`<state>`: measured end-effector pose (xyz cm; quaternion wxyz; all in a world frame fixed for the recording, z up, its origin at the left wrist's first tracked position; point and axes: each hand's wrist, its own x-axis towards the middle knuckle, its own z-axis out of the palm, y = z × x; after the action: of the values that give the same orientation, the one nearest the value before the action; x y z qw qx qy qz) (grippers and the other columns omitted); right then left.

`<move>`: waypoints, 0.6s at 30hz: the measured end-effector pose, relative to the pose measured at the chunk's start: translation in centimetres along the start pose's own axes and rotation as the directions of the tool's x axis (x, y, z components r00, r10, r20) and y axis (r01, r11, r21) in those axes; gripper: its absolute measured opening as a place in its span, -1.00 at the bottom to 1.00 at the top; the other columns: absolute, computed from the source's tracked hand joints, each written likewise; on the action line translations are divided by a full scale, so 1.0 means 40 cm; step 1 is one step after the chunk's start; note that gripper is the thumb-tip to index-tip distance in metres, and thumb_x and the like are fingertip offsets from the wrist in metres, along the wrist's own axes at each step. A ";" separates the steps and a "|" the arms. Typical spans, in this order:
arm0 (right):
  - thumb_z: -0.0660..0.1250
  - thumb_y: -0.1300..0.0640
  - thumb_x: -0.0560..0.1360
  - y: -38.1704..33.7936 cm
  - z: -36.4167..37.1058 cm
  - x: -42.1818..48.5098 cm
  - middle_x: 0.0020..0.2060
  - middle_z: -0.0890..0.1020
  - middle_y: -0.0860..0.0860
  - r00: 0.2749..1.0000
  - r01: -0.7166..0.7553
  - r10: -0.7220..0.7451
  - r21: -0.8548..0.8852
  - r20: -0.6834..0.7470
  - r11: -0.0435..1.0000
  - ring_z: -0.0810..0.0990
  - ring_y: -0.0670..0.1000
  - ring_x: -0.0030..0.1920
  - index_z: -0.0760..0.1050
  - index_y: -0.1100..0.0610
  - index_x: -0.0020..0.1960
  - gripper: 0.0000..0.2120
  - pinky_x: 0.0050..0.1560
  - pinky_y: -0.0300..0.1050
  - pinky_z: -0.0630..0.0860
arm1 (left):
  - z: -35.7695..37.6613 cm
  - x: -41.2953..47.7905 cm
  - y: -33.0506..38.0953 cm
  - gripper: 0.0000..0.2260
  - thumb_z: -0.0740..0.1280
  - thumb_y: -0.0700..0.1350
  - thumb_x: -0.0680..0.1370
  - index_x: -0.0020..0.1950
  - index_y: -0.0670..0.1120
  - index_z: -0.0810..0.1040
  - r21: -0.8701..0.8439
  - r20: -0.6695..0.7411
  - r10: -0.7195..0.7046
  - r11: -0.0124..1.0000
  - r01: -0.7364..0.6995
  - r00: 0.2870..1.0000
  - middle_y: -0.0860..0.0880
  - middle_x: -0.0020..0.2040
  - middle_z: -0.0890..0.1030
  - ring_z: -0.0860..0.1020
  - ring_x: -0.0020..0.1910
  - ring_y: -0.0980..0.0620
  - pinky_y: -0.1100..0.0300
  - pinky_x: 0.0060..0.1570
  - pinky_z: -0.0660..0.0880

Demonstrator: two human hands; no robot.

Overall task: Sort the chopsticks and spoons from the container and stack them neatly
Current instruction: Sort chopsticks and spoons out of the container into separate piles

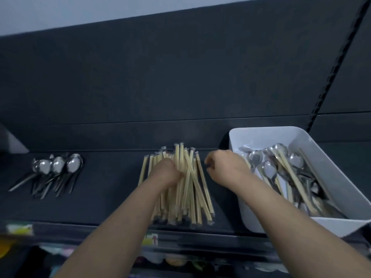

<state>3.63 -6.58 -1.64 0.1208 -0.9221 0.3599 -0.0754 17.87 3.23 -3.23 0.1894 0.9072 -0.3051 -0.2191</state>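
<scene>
A pile of wrapped chopsticks (pixel 186 187) lies in the middle of the frame on the dark counter (pixel 100 201). The sticks fan out a bit at the top. The left hand (pixel 166 173) is on top of this pile. Its fingers curl down into the sticks and hold some of them.

The right hand (pixel 224 167) is just right of the pile, near the white container (pixel 261 137). Its fingers are curled in, and I cannot tell if it holds anything.

The container sits at the right side of the frame. Inside it, shiny spoons and wrapped chopsticks (pixel 285 169) are all mixed up.

At the left of the frame, well apart from the chopsticks, a bunch of metal spoons (pixel 58 167) lies on the counter, bowls pointing up the frame and handles pointing down.
</scene>
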 end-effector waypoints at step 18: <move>0.21 0.26 0.46 0.108 -0.019 -0.067 0.08 0.60 0.03 0.958 -0.215 0.181 -0.140 -0.223 0.967 0.54 0.12 0.13 0.56 -0.04 0.15 -0.65 -0.06 -0.10 0.43 | 0.046 -0.011 0.174 -0.79 0.26 -0.12 0.56 0.14 0.01 0.60 -0.065 -0.150 0.406 0.906 -0.419 0.902 0.03 0.08 0.64 0.58 0.09 -0.02 0.10 0.08 0.53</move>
<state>-1.27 -7.95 -2.26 0.0134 -0.8751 0.4662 -0.1295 13.35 -2.03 -1.34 0.2945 0.8245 -0.4660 -0.1275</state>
